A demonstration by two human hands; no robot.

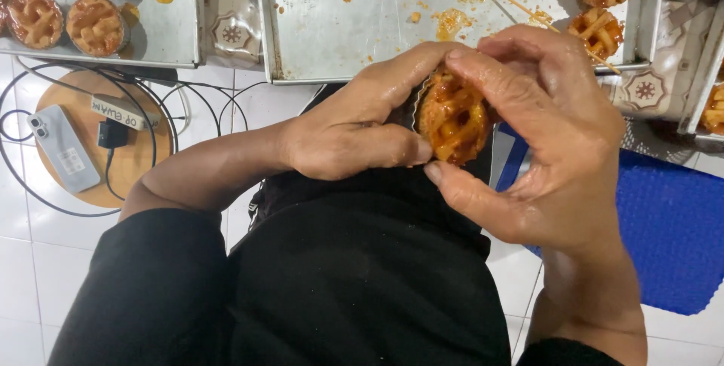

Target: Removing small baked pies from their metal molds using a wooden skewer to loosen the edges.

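A small lattice-topped tart (pixel 454 118) in a fluted metal mould is held between both hands above my lap. My left hand (pixel 354 128) grips the mould from the left, thumb under the pastry. My right hand (pixel 547 136) curls over it from the right, its fingers on the top edge of the tart and its thumb below. The tart is glazed orange-brown and tilted toward me. Both hands look shiny with grease.
A metal baking tray (pixel 377 30) with crumbs, a wooden skewer (pixel 520 5) and two tarts (pixel 603 4) lies ahead. Another tray (pixel 170 30) at left holds several tarts. A phone (pixel 64 147) on a round wooden stool, cables and a blue mat (pixel 671 230) lie on the tiled floor.
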